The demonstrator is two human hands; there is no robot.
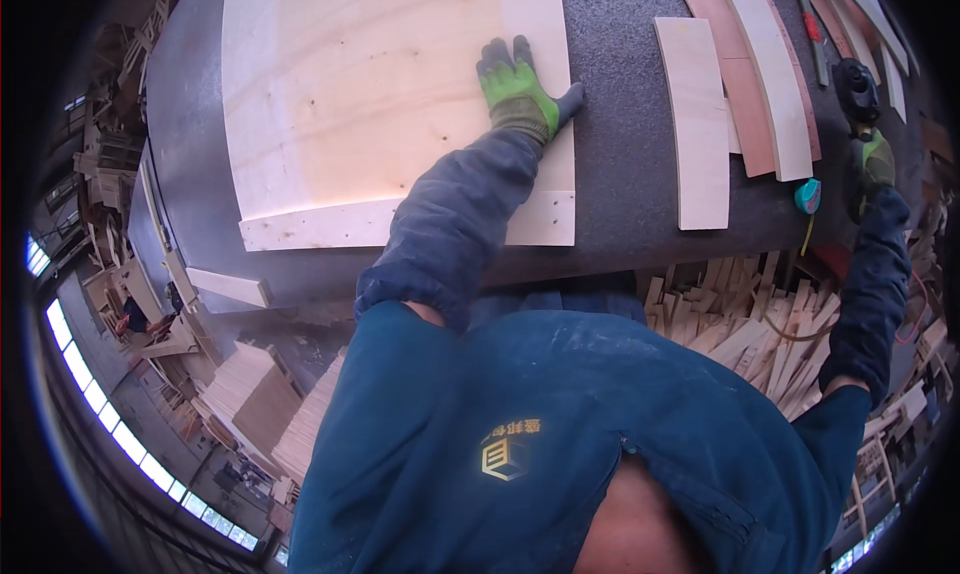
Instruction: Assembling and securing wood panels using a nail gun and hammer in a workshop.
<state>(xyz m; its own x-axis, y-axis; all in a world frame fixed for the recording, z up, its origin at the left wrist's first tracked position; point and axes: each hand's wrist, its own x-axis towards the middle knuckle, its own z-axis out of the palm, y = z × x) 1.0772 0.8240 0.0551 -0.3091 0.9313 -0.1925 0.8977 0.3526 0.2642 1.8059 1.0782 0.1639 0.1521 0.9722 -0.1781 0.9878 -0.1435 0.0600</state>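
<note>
On the dark worktable lies a large pale plywood panel (350, 104), with a narrow wooden strip (320, 222) along its near edge. My left hand (522, 94), in a green and grey glove, rests on the panel near its right edge. Its fingers are spread flat and the thumb reaches over the side. At the far right my right hand (876, 162), gloved alike, is closed around a black nail gun (857, 92). The gun is held over the table's right end, away from the panel. Much of its body and the gripping fingers are hard to make out.
Pale wooden slats (692, 124) and reddish boards (748, 104) lie on the worktable (615, 124) right of the panel. Beside them sits a teal tape measure (808, 196). Below the table's right edge is a heap of wood offcuts (745, 319); stacked boards (245, 399) stand lower left.
</note>
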